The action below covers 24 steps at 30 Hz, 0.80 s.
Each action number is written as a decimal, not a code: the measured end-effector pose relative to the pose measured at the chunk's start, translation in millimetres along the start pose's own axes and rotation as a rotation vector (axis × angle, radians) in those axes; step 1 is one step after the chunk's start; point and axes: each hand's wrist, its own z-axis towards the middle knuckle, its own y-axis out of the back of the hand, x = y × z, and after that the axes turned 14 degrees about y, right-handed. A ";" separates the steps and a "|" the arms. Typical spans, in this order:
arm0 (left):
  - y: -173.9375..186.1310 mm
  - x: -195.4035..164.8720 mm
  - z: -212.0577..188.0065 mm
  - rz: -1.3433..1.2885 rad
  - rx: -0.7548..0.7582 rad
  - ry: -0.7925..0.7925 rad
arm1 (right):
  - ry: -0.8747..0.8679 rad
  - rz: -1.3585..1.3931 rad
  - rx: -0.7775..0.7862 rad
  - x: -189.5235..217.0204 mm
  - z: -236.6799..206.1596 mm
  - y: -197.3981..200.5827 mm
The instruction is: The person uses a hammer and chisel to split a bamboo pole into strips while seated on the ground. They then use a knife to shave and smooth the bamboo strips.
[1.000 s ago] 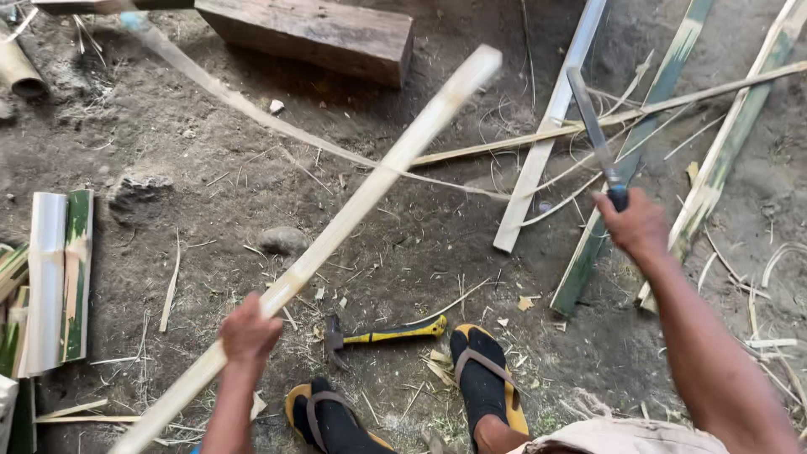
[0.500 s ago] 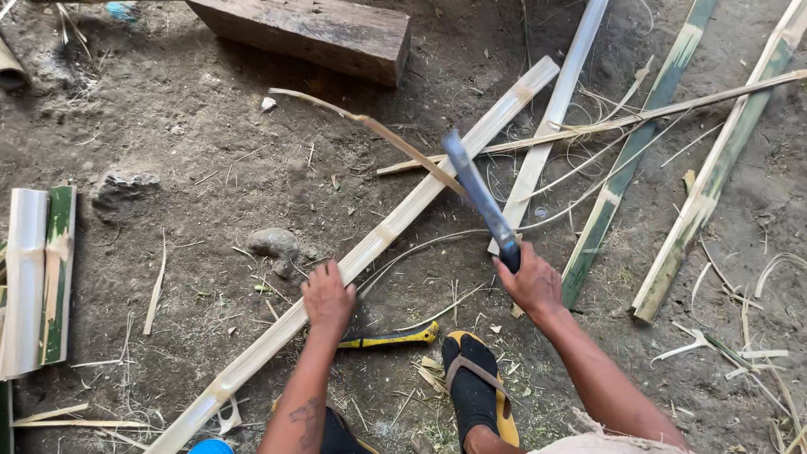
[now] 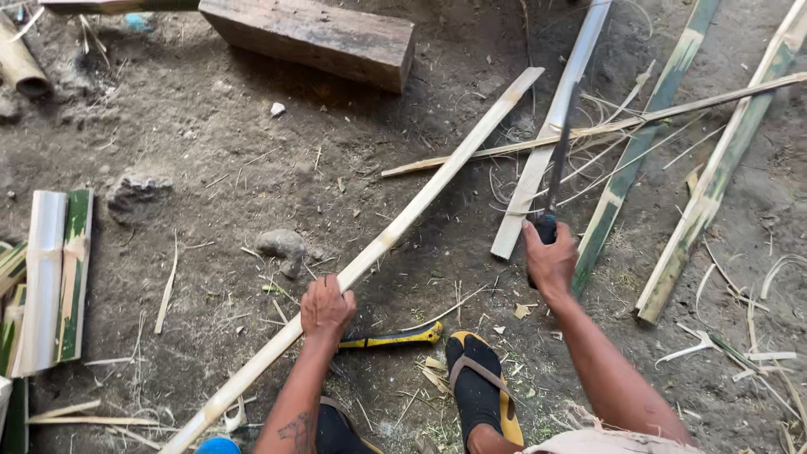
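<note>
My left hand [image 3: 326, 307] grips a long pale bamboo strip [image 3: 420, 202] that slants from the lower left up to the upper right, its far end near the ground. My right hand [image 3: 551, 261] holds the dark handle of a long-bladed knife [image 3: 559, 160], blade pointing up and away, edge-on to the camera and apart from the strip. A thin curled shaving [image 3: 521, 147] lies beside the strip's far end. My feet in dark socks and yellow sandals [image 3: 479, 387] stand below the hands.
A hammer with a yellow-and-black handle [image 3: 391, 338] lies by my feet. Split bamboo slats [image 3: 714, 181] lie at the right, more pieces [image 3: 50, 277] at the left. A wooden block [image 3: 315, 38] sits at the top. Stones [image 3: 282, 245] and shavings litter the dirt ground.
The knife came down from a raised position against the strip, then pulled off to the right. The strip dropped lower and a thin shaving has come off it.
</note>
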 end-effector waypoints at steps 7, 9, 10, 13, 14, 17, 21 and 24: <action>13.8 -23.1 2.1 -0.052 0.155 0.009 | 0.517 -0.484 0.201 -4.4 -7.4 9.5; 20.9 -28.2 -0.6 -0.070 0.146 0.010 | 0.446 -0.437 0.269 8.5 -13.3 7.1; 24.5 -33.5 -1.3 -0.073 0.162 0.007 | 0.409 -0.414 0.301 16.7 -17.8 5.7; 37.6 -44.8 -4.9 -0.092 0.178 -0.001 | 0.098 -0.345 0.712 40.6 -25.0 3.7; 41.9 -46.9 -6.3 -0.107 0.169 -0.007 | 0.248 -0.368 0.763 46.6 -28.2 3.8; 52.4 -53.2 -7.5 -0.107 0.220 0.015 | 0.518 -0.405 0.841 59.5 -41.3 1.5; 57.5 -50.9 -10.3 -0.100 0.155 -0.040 | 0.447 -0.346 0.750 65.2 -49.9 -3.7; 54.7 -41.3 -12.5 -0.108 0.162 -0.051 | 0.542 -0.344 0.859 62.6 -39.3 -1.1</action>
